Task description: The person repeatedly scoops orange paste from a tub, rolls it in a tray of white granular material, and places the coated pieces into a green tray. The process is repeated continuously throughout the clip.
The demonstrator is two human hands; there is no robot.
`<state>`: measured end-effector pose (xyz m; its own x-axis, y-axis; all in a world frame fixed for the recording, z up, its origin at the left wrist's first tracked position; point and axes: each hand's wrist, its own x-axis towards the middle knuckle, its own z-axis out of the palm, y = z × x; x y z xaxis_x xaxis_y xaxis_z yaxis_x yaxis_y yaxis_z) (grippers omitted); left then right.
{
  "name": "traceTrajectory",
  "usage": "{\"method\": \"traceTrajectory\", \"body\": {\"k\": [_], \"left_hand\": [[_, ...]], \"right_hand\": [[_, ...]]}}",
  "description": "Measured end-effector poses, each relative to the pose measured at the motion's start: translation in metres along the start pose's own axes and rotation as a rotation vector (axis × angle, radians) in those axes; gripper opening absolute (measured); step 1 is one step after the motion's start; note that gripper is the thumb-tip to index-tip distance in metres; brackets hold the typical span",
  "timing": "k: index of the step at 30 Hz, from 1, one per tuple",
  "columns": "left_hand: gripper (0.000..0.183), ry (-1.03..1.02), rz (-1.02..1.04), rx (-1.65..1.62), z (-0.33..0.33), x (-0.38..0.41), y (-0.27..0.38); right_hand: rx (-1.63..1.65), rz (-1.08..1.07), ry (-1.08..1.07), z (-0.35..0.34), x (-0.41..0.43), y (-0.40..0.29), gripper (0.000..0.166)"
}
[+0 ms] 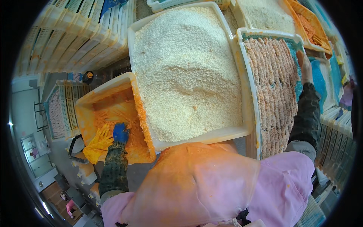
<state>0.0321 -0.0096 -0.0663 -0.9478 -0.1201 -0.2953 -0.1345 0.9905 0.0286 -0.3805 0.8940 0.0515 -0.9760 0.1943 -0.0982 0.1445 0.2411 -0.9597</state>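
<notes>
My left hand point(121, 132), in a blue glove, reaches into a plastic tub point(80, 99) smeared with thick orange batter point(134, 136). Its fingers are hidden from view. Right beside it, a yellow rubber glove point(97, 143) lies over the tub's near-left side. My right hand point(305, 66) is at the right rim of a white plastic tray point(249, 66), and its grip is not clear. That tray, lined with blue sheet, holds rows of crumb-coated strips point(272, 93). Between the hands stands a large white bin point(198, 142) heaped with pale breadcrumbs point(187, 73).
Stacked slatted crates point(76, 37) rise at the upper left, with another crate stack point(66, 107) below. More crates point(337, 142) stand at the right. A second crumb bin point(265, 15) and an orange tub with a glove point(309, 28) are at the upper right. A person point(70, 208) appears far off, lower left.
</notes>
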Motion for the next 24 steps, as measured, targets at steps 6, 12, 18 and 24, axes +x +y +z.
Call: {"method": "traceTrajectory", "body": {"k": [6,12,18,24], "left_hand": [[0.037,0.141,-0.38,-1.109,0.0,-0.012,0.032],[0.052,0.091,-0.413,-1.878,-0.106,-0.004,0.108],[0.035,-0.028,-0.316,-1.376,-0.037,-0.005,0.055],[0.032,0.105,-0.314,-0.441,-0.06,-0.028,0.051]], "right_hand": [[-0.379,0.085,0.015,-0.051,-0.08,0.023,0.049],[-0.363,-0.155,0.142,0.044,-0.163,-0.052,0.045],[0.059,0.209,-0.659,0.244,-0.278,-0.112,0.047],[-0.437,0.005,-0.91,0.381,-0.338,-0.021,0.066]]}}
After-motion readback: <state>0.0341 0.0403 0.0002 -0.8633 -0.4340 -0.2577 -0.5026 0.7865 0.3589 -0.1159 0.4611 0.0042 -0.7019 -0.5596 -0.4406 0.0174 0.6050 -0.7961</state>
